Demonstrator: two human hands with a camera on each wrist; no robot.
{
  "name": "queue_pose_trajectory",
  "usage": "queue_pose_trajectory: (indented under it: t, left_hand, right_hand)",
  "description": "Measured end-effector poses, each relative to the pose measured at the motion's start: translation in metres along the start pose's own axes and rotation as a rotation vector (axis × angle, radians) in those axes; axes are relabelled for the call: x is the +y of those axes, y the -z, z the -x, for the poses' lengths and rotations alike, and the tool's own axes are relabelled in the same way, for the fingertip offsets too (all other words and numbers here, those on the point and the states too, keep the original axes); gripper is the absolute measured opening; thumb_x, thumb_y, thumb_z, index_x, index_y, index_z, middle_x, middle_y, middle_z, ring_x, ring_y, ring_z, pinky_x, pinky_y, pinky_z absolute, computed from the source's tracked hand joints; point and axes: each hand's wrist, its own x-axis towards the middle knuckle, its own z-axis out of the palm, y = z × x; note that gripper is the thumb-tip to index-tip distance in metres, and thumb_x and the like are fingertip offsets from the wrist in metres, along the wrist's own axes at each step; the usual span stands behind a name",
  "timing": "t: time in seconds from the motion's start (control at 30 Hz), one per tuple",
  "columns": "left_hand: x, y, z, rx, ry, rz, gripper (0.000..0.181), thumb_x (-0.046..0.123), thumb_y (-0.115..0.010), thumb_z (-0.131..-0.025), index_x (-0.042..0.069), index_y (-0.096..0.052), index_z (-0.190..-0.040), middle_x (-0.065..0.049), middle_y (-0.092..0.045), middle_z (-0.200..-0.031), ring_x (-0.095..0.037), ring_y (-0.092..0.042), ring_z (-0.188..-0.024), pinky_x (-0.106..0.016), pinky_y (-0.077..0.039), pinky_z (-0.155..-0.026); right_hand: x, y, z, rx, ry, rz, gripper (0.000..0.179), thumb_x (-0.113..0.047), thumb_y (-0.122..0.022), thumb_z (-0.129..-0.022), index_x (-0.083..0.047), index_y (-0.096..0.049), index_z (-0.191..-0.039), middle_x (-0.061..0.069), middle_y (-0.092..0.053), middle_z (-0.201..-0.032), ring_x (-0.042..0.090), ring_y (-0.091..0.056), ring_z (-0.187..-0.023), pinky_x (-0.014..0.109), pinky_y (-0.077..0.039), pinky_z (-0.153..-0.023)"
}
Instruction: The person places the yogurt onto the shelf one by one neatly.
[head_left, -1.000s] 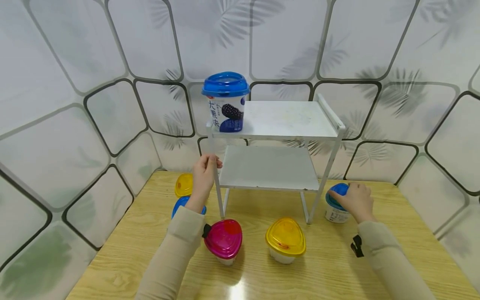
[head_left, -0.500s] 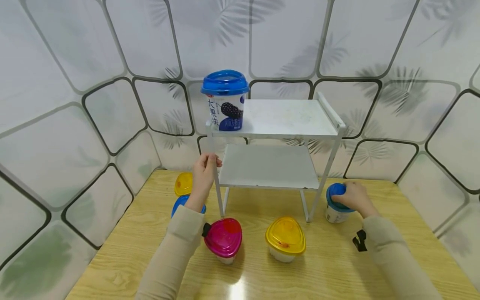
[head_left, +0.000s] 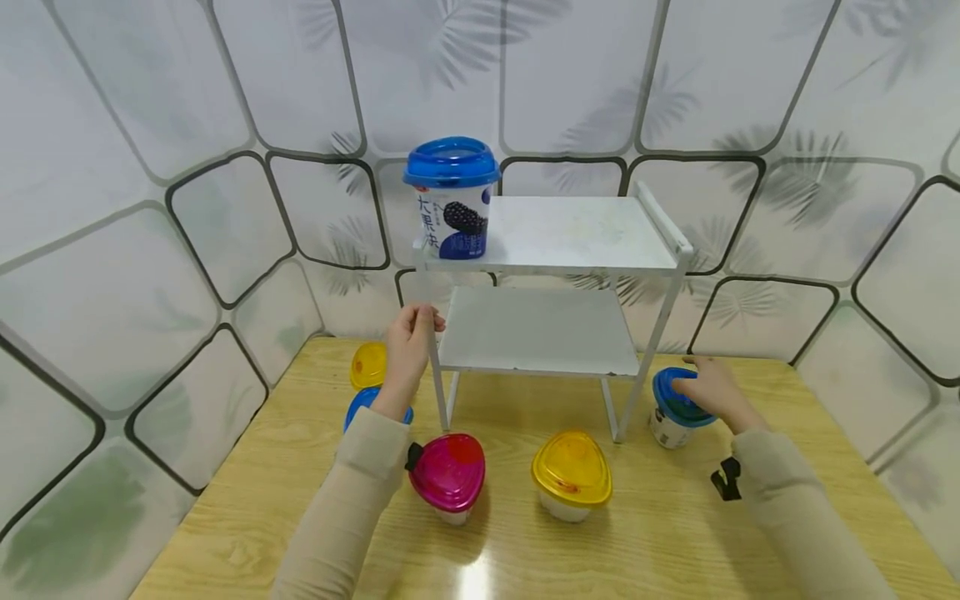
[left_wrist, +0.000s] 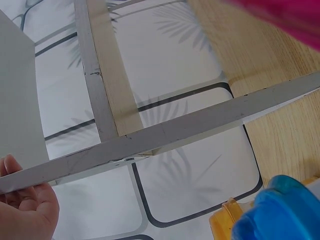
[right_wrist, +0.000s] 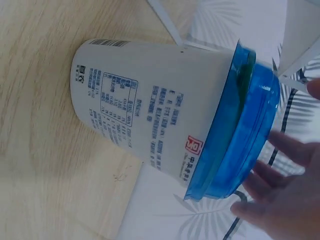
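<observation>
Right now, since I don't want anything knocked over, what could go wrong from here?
The left hand grips the left post of the white rack; a tug might topple the blackberry cup at the left end of the top shelf.

The right hand is at the blue lid, not around the white cup below it; a push there could tip that cup.

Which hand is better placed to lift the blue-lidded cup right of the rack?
Probably the right hand: it is at the lid of that cup, while the left hand grips the white rack.
</observation>
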Motion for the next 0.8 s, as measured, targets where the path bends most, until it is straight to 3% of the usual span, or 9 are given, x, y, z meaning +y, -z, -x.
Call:
queue_pose_trajectory:
  t: [0.1,0.3,0.43,0.53,0.7,0.8]
  left_hand:
    - [0.0,0.001,0.0,0.003,-0.005,0.005,0.026,0.008,-0.038,-0.095,-0.013,-0.052,-0.09,-0.028,-0.056,-0.084,-0.027,-0.056,-0.073,-0.043,-0.046,-0.079]
    - [0.001,0.001,0.0,0.007,-0.002,-0.011,0.025,0.009,-0.037,-0.095,-0.01,-0.052,-0.088,-0.027,-0.056,-0.085,-0.036,-0.055,-0.078,-0.041,-0.046,-0.079]
    - [0.001,0.0,0.0,0.007,0.005,-0.013,0.025,0.009,-0.038,-0.095,-0.009,-0.053,-0.088,-0.026,-0.057,-0.084,-0.025,-0.056,-0.074,-0.042,-0.046,-0.079]
    - [0.0,0.0,0.0,0.006,-0.002,-0.015,0.025,0.008,-0.038,-0.095,-0.01,-0.053,-0.088,-0.026,-0.057,-0.084,-0.019,-0.056,-0.071,-0.042,-0.046,-0.079]
    - [-0.001,-0.001,-0.001,0.004,-0.014,-0.004,0.026,0.008,-0.038,-0.095,-0.014,-0.052,-0.088,-0.029,-0.056,-0.083,-0.027,-0.055,-0.073,-0.039,-0.047,-0.078]
    - [-0.001,-0.001,-0.001,0.0,-0.01,-0.004,0.028,0.008,-0.038,-0.095,-0.016,-0.051,-0.09,-0.029,-0.056,-0.084,-0.028,-0.055,-0.074,-0.037,-0.047,-0.077]
  right_hand:
    - [-0.003,0.0,0.002,0.073,-0.025,0.058,0.067,-0.029,-0.052,-0.083,0.02,-0.031,-0.123,0.043,-0.026,-0.121,0.056,-0.025,-0.107,0.064,-0.028,-0.084]
    - [-0.006,-0.004,0.005,0.133,-0.076,0.252,0.079,-0.049,-0.055,-0.079,0.02,-0.041,-0.114,0.042,-0.039,-0.106,0.055,-0.037,-0.096,0.061,-0.037,-0.074]
    - [-0.006,-0.006,0.005,0.064,-0.12,0.279,0.078,-0.051,-0.055,-0.078,0.021,-0.043,-0.105,0.042,-0.041,-0.096,0.055,-0.038,-0.091,0.059,-0.039,-0.068]
    - [-0.006,-0.003,0.005,0.007,-0.101,0.269,0.074,-0.047,-0.057,-0.08,0.022,-0.042,-0.105,0.041,-0.042,-0.096,0.055,-0.037,-0.092,0.06,-0.036,-0.072]
    - [-0.007,0.004,0.004,-0.048,0.005,0.269,0.066,-0.036,-0.061,-0.08,0.022,-0.044,-0.108,0.038,-0.047,-0.099,0.054,-0.039,-0.094,0.061,-0.031,-0.08]
    - [-0.007,0.008,0.003,-0.096,0.022,0.242,0.066,-0.032,-0.063,-0.078,0.021,-0.043,-0.112,0.039,-0.045,-0.103,0.055,-0.036,-0.097,0.061,-0.033,-0.079]
